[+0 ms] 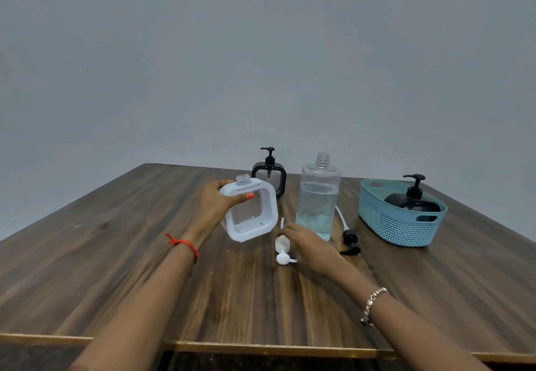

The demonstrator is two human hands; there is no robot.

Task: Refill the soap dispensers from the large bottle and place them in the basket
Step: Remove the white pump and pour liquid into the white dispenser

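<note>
My left hand (216, 202) grips a white square soap dispenser (250, 211) by its top corner, tilted and lifted off the table, its neck uncapped. My right hand (310, 247) rests on the table with its fingers on the white pump head (282, 250) that lies there. The large clear bottle (317, 196) stands uncapped just behind that hand, about half full of bluish liquid. Its black pump (349, 240) with a white tube lies to its right. A black dispenser (269, 175) stands at the back. Another black dispenser (413, 199) sits in the teal basket (397, 225).
The wooden table (145, 254) reaches to a front edge near the bottom of the view. A grey wall rises behind it. The basket stands at the right side of the table.
</note>
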